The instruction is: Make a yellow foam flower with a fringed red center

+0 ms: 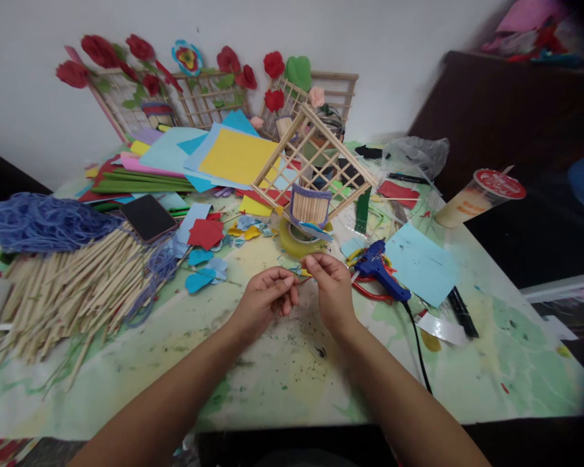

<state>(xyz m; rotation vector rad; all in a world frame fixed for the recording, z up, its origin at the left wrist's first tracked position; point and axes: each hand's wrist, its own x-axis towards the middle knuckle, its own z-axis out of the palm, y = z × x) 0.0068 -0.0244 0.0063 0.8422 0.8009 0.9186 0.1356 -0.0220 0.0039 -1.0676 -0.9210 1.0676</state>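
My left hand point(271, 295) and my right hand point(333, 288) meet low over the table's middle, fingertips pinched. A thin brownish strip point(305, 279) runs between them; its kind is too small to make out. Just beyond, a diamond-shaped lattice of wooden sticks point(328, 130) leans upright, with a little stick basket point(310, 206) edged in purple yarn on its front. Below the basket lies a roll of yellowish tape point(292, 243). Right of my right hand rests a blue glue gun point(380, 269), with red-handled pliers point(372, 295) partly under it.
Left are bundled wooden sticks point(63, 292), purple yarn point(43, 224) and a phone point(148, 218). Coloured paper sheets point(238, 155) lie behind, with red paper flowers point(100, 50) against the wall. A lidded drink cup point(474, 198) stands at the right edge. A black cord point(418, 350) crosses the front right.
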